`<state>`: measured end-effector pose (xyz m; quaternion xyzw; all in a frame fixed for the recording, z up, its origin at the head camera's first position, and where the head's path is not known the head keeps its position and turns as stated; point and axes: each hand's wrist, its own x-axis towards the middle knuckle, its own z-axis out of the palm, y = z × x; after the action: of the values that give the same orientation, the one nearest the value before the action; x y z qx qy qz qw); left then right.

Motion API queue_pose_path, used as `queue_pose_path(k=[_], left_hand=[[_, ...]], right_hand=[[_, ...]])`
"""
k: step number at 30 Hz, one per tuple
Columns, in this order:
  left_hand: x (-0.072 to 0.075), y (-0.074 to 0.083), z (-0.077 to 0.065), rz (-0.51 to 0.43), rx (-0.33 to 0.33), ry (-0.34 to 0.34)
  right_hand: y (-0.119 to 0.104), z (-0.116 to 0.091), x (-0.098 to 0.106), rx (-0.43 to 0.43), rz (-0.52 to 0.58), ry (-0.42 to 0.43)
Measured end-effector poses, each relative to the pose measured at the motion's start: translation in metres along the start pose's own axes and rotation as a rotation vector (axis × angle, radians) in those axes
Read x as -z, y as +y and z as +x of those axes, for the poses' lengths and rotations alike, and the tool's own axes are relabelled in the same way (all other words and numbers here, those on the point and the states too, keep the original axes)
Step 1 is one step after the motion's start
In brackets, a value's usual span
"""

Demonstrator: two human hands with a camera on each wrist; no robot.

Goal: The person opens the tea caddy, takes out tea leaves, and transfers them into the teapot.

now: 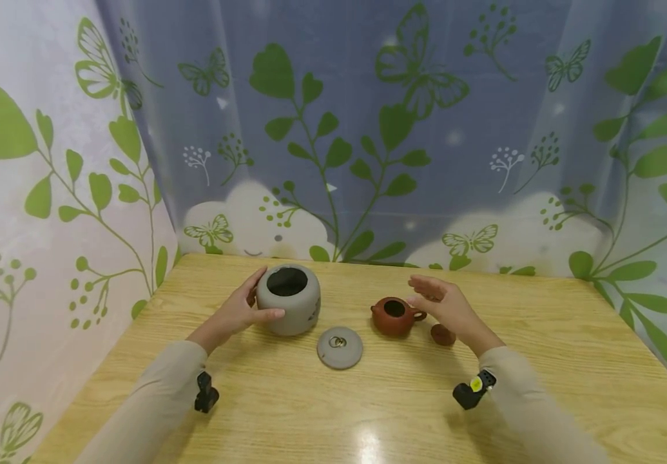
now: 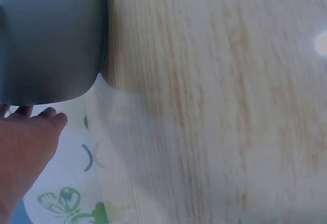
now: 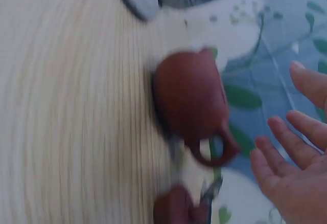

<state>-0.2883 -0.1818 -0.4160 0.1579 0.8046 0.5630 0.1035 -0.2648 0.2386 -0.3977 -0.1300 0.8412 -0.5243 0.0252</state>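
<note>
A round grey jar (image 1: 295, 312) without its lid stands upright on the left of the table. My left hand (image 1: 240, 314) holds it from the left side, thumb across the near wall and fingers behind. In the left wrist view the jar's side (image 2: 51, 40) fills the top corner, above the fingertips. To the right is a small reddish-brown teapot (image 1: 392, 320), its mouth uncovered and handle pointing right. My right hand (image 1: 446, 306) hovers by that handle, fingers extended and holding nothing. The right wrist view has the hand (image 3: 296, 162) apart from the teapot (image 3: 189, 96).
Between the jar and teapot lies a flat grey lid (image 1: 340, 356) with metal rings on top. A small brown teapot lid (image 1: 443, 334) rests below the right hand. A patterned curtain (image 1: 356, 193) hangs behind the wooden table (image 1: 287, 399).
</note>
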Motion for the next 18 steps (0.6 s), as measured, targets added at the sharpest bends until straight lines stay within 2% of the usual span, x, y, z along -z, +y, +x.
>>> queue_pose_path(k=[8,11,18], left_hand=[[-0.002,0.007,0.001,-0.016,0.007,0.000],[-0.003,0.010,0.001,-0.018,0.019,0.015],[-0.003,0.013,0.004,0.042,0.051,0.047]], right_hand=[[0.025,-0.011,0.032,-0.109,-0.083,0.139],[0.034,-0.014,0.040,-0.130,-0.090,0.154],[0.054,-0.017,0.048,-0.194,-0.097,0.142]])
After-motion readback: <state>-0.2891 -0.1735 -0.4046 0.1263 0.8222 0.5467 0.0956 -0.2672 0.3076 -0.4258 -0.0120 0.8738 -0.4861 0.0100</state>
